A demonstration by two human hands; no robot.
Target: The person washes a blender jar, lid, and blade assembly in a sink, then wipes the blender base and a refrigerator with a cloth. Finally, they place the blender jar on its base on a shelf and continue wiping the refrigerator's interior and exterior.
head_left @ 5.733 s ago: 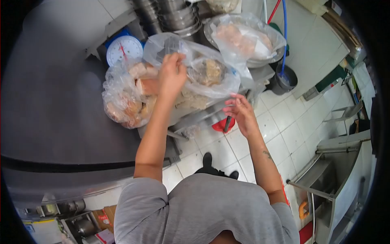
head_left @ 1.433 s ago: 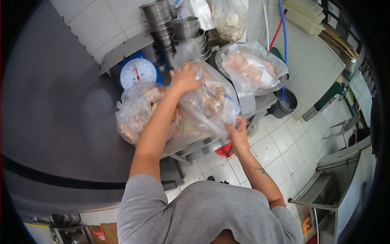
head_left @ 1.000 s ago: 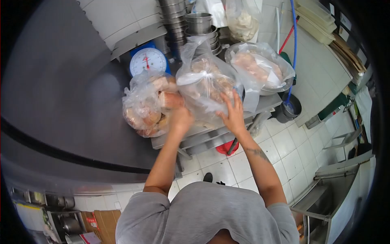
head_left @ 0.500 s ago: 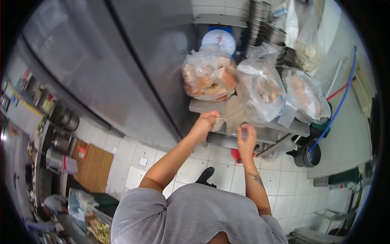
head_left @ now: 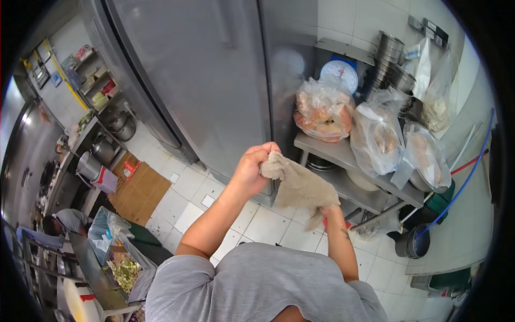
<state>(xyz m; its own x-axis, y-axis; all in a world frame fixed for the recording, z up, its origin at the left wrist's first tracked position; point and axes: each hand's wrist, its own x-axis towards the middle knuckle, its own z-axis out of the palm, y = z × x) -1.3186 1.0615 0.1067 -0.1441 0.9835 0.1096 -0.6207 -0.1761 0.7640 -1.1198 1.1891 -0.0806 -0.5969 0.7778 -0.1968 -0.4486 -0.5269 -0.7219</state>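
Note:
A beige cloth (head_left: 303,185) hangs between my two hands in front of my chest. My left hand (head_left: 254,165) is closed round its bunched upper left corner. My right hand (head_left: 331,210) holds the cloth's lower right edge, with its fingertips partly hidden by the fabric. Beyond the hands, clear plastic bags stand on a steel table (head_left: 383,191). The left bag (head_left: 324,111) is packed with bread-like brown pieces; the contents of the middle bag (head_left: 379,133) and the right bag (head_left: 426,158) are less clear.
Tall grey steel doors (head_left: 198,75) rise ahead to the left. A dial scale (head_left: 339,75) and stacked metal tins (head_left: 389,56) stand behind the bags. A black bucket (head_left: 412,242) is at right. At lower left, another person (head_left: 70,220) is bent near a bin (head_left: 140,273) of scraps.
My view has turned left, so the table appears farther right. The cloth has come away from the table edge and is spread out, and my right hand now grips it too.

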